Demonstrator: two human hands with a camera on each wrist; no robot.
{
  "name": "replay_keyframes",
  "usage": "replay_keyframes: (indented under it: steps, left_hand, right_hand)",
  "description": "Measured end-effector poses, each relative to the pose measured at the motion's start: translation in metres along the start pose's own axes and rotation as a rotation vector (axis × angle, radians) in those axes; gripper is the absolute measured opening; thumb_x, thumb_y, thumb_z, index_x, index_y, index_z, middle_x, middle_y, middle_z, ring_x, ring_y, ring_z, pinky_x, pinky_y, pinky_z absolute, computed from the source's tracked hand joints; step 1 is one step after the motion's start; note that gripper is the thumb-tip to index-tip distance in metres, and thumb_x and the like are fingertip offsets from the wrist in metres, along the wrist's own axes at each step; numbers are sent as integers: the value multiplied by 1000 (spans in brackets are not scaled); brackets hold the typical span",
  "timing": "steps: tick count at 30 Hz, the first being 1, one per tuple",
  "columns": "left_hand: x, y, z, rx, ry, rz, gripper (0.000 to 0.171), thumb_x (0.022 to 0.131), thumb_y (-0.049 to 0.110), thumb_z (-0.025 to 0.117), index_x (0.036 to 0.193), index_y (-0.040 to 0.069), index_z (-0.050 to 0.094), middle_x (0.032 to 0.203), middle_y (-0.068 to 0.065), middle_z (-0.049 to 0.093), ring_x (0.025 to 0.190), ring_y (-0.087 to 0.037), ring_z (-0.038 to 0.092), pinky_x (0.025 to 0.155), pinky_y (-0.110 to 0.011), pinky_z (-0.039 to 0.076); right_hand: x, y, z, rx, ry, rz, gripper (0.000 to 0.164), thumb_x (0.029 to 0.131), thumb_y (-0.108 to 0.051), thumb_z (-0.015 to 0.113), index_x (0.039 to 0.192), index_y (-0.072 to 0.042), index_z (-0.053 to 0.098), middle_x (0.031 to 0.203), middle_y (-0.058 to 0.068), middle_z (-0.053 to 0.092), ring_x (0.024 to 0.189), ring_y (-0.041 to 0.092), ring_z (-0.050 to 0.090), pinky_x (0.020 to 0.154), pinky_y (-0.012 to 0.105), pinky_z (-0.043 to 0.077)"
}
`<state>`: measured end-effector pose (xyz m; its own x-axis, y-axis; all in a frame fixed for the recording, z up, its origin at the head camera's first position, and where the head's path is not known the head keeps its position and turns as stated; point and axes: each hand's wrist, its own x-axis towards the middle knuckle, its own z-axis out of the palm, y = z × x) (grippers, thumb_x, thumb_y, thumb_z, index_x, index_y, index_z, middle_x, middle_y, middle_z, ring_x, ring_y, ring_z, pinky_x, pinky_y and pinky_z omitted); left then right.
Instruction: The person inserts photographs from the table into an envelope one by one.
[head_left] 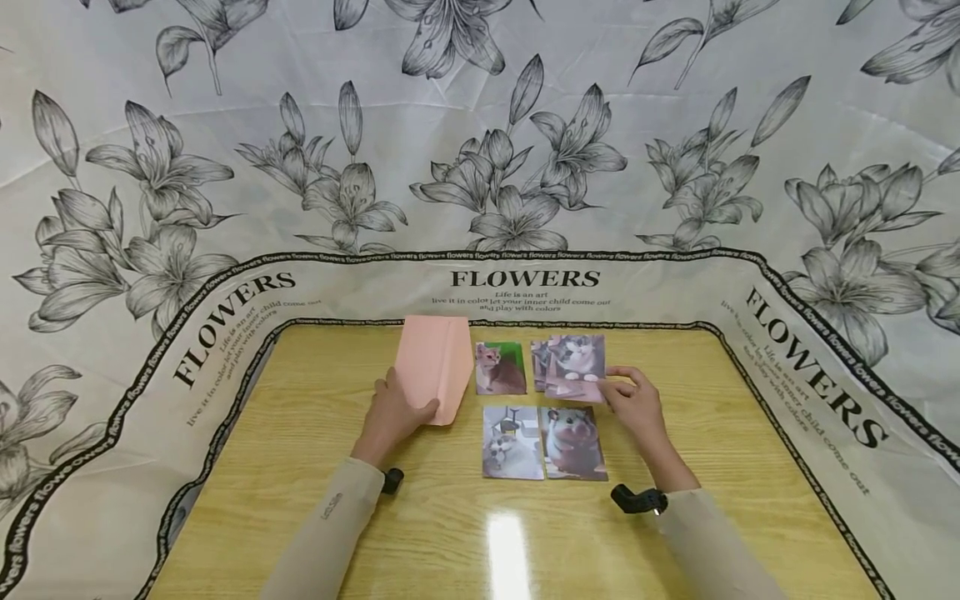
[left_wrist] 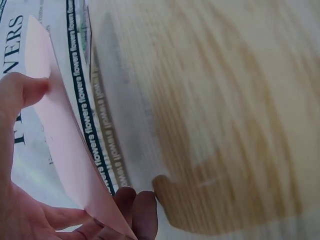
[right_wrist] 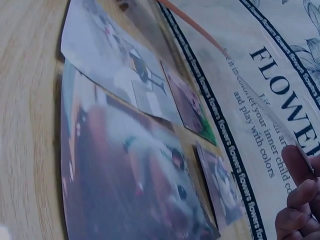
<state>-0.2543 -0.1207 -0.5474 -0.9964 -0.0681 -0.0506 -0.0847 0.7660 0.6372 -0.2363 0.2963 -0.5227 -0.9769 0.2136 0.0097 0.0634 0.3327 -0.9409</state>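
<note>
My left hand (head_left: pixel 393 408) grips a pink envelope (head_left: pixel 442 358) by its lower left part, tilted up off the wooden table. In the left wrist view the thumb is on one face of the envelope (left_wrist: pixel 70 135) and fingers are on the other. My right hand (head_left: pixel 637 412) pinches a photo card (head_left: pixel 581 354) by its lower right corner, the card overlapping another picture at the back right. The right wrist view shows the held card (right_wrist: pixel 272 117) nearly edge-on at the fingertips.
Left of the held card lies a picture with a green background (head_left: pixel 501 367). Nearer me, a pale animal picture (head_left: pixel 512 446) and a hamster picture (head_left: pixel 573 442) lie side by side. A flower-printed cloth (head_left: pixel 525 283) borders the wooden table (head_left: pixel 300 467) at the back and sides.
</note>
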Motion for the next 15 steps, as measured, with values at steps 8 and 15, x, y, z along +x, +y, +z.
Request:
replay_keyframes:
  steps: [8, 15]
  left_hand:
    - [1, 8, 6, 11, 19, -4, 119, 86, 54, 82, 163, -11, 17, 144, -38, 42, 119, -50, 59, 95, -62, 55]
    - [-4, 16, 12, 19, 38, -14, 116, 85, 53, 83, 159, -13, 23, 137, -37, 45, 114, -52, 60, 89, -63, 56]
  right_hand:
    - [2, -16, 51, 64, -51, -97, 37, 103, -22, 75, 133, -2, 63, 89, 5, 79, 57, 6, 48, 53, 24, 38]
    - [8, -25, 82, 83, -46, -175, 32, 101, -12, 75, 128, 3, 65, 91, 15, 80, 71, 12, 66, 62, 24, 48]
